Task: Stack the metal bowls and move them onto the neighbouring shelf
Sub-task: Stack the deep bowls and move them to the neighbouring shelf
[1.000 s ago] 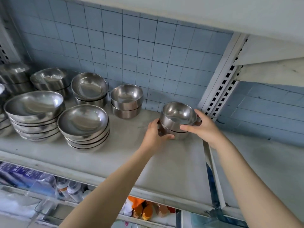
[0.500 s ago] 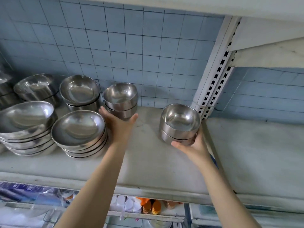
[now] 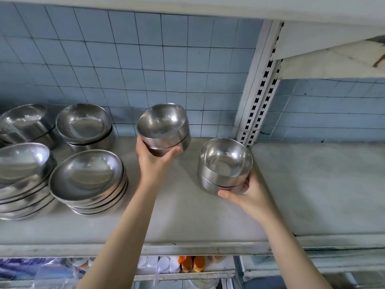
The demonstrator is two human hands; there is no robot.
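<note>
My left hand (image 3: pixel 153 161) grips a small stack of two metal bowls (image 3: pixel 164 127) from below, lifted off the shelf and tilted toward me. My right hand (image 3: pixel 248 195) holds a second pair of stacked metal bowls (image 3: pixel 226 161) at its base, near the right end of the left shelf (image 3: pixel 183 215). The neighbouring shelf (image 3: pixel 316 184) lies just to the right, past the slotted upright (image 3: pixel 260 88).
Wider metal bowls stand in stacks at the left: a front stack (image 3: pixel 87 180), a far-left stack (image 3: pixel 20 176), and two rear stacks (image 3: pixel 84 124) (image 3: pixel 25 122). A higher shelf board (image 3: pixel 333 65) overhangs the right bay. Bottles (image 3: pixel 187 264) show on the level below.
My left hand closed on the small rear pair of bowls, lifted it off the shelf and carried it rightward. My right hand still holds the other pair in about the same place.
</note>
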